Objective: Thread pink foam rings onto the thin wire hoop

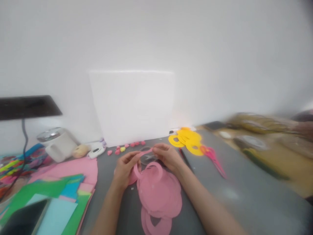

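A pale wall fills the upper frame above a grey desk; at lower centre, left hand and right hand pinch a pink strip between closed fingers.

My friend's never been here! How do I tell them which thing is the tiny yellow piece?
Find the big white board by the wall. Just in front of its bottom edge, left of the middle in the picture, small pink pieces lie scattered on the gray table. The tiny yellow piece sits among them, the only yellow one in that row.
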`<control>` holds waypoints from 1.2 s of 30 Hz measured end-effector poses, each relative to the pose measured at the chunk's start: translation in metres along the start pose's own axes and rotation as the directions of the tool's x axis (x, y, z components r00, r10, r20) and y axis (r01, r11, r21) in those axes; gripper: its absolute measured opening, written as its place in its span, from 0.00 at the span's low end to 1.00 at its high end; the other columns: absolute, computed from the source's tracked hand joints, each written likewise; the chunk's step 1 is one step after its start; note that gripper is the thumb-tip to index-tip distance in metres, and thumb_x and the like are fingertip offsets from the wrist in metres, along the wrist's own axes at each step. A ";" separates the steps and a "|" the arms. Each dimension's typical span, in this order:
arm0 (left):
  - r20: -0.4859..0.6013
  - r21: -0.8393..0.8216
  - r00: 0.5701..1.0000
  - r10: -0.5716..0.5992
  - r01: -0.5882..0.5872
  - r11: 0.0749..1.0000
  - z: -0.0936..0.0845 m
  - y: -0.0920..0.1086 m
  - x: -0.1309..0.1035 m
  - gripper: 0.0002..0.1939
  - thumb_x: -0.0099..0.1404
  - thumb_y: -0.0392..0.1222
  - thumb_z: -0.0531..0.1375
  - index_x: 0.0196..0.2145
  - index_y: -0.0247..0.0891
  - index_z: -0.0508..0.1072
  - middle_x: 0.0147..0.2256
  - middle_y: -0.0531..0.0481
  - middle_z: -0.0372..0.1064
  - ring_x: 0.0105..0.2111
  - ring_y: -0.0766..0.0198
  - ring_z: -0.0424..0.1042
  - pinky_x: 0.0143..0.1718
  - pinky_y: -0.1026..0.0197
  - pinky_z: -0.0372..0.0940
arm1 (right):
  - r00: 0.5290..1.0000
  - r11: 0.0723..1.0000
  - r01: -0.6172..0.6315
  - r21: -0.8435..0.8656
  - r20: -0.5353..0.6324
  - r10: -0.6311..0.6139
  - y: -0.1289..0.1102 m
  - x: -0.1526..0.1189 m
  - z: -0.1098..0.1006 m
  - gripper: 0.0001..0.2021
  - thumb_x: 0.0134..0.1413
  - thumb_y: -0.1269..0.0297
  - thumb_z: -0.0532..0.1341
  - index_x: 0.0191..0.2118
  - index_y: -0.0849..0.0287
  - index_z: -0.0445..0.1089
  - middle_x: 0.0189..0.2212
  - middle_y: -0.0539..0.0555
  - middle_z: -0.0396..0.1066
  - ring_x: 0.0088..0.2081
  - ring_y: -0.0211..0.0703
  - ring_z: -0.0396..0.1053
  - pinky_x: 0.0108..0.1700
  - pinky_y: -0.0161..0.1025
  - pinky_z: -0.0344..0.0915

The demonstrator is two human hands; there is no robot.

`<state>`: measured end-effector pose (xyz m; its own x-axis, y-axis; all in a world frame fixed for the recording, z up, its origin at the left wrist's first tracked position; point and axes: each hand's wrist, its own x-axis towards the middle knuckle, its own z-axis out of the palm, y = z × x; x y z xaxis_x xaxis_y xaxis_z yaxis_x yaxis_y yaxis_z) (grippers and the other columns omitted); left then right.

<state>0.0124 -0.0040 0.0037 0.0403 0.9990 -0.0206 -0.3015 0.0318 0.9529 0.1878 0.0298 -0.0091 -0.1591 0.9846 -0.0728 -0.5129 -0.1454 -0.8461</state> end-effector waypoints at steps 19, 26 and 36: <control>0.016 -0.029 1.000 0.009 -0.009 1.000 -0.001 0.002 0.000 0.12 0.51 0.43 0.65 0.34 0.36 0.76 0.14 0.54 0.66 0.15 0.69 0.63 0.19 0.66 0.59 | 0.999 0.999 -0.037 0.021 0.041 0.036 -0.003 0.001 0.000 0.12 0.29 0.67 0.72 0.27 0.61 0.75 0.28 0.52 0.74 0.30 0.36 0.71 0.38 0.34 0.68; 0.032 -0.044 0.999 -0.001 0.003 0.999 -0.003 -0.001 0.000 0.12 0.51 0.42 0.65 0.34 0.35 0.76 0.16 0.55 0.67 0.16 0.70 0.64 0.20 0.67 0.60 | 0.999 0.999 -0.032 0.006 0.001 0.032 -0.002 -0.001 0.001 0.12 0.29 0.68 0.72 0.26 0.61 0.74 0.24 0.49 0.73 0.27 0.33 0.70 0.35 0.32 0.68; -0.020 -0.067 0.998 -0.060 0.059 0.996 0.000 0.002 -0.001 0.13 0.46 0.41 0.68 0.32 0.35 0.78 0.25 0.50 0.74 0.22 0.70 0.68 0.25 0.69 0.63 | 0.998 0.999 -0.034 0.043 0.058 0.031 -0.002 -0.003 0.005 0.10 0.31 0.69 0.72 0.23 0.61 0.70 0.20 0.46 0.69 0.22 0.29 0.66 0.27 0.27 0.65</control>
<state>0.0117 -0.0051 0.0061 0.0392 0.9957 -0.0842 -0.3620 0.0927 0.9276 0.1855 0.0266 -0.0046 -0.2236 0.9723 -0.0683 -0.5432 -0.1825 -0.8195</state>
